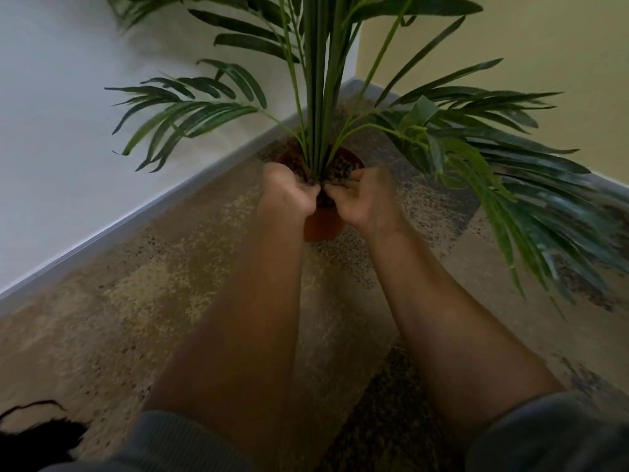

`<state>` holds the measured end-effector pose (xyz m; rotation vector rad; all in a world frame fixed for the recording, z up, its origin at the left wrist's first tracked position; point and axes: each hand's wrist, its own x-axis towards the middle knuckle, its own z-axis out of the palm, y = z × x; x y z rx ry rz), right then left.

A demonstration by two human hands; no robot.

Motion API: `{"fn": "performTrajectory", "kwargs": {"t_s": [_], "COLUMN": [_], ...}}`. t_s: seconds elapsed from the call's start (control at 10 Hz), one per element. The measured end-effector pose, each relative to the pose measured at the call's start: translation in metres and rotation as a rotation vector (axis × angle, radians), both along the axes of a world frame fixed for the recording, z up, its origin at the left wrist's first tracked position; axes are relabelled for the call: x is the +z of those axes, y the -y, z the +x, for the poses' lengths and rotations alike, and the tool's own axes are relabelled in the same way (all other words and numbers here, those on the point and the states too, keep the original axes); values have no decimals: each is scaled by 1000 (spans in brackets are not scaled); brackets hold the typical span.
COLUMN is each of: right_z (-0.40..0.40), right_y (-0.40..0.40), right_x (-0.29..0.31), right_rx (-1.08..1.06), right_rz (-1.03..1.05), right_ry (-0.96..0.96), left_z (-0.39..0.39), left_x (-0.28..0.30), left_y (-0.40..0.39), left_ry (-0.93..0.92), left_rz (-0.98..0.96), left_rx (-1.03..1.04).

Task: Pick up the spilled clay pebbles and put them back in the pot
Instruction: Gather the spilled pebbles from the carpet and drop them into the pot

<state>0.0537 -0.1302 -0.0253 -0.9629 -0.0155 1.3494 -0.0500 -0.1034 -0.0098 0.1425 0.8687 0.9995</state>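
A terracotta pot (pixel 321 226) with a green palm plant (pixel 320 97) stands on the floor in the room's corner. Brown clay pebbles (pixel 343 166) fill its top around the stems. Both my hands hover side by side over the pot's near rim. My left hand (pixel 289 190) is curled with its palm turned up. My right hand (pixel 366 197) is cupped with its fingers bent toward the left hand. A few dark pebbles show in the gap between them, at the fingertips. The frame is blurred, so what lies inside each palm is partly hidden.
Speckled beige and brown floor (pixel 204 267) spreads around the pot. A white wall with a grey skirting board (pixel 136 216) runs along the left, and a yellow wall (pixel 544 63) stands at the right. Long fronds (pixel 527 199) hang low over the floor to the right.
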Motion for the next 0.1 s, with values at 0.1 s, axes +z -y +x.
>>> {"fn": "performTrajectory", "kwargs": {"t_s": [0.1], "right_z": [-1], "right_y": [10], "right_x": [-4], "right_rx": [-62], "right_rz": [-22], "right_ry": [30], "left_z": [-1], "left_x": [-7], "left_y": [2], "left_ry": [-19], "left_rz": [-25], "left_rx": [92]}}
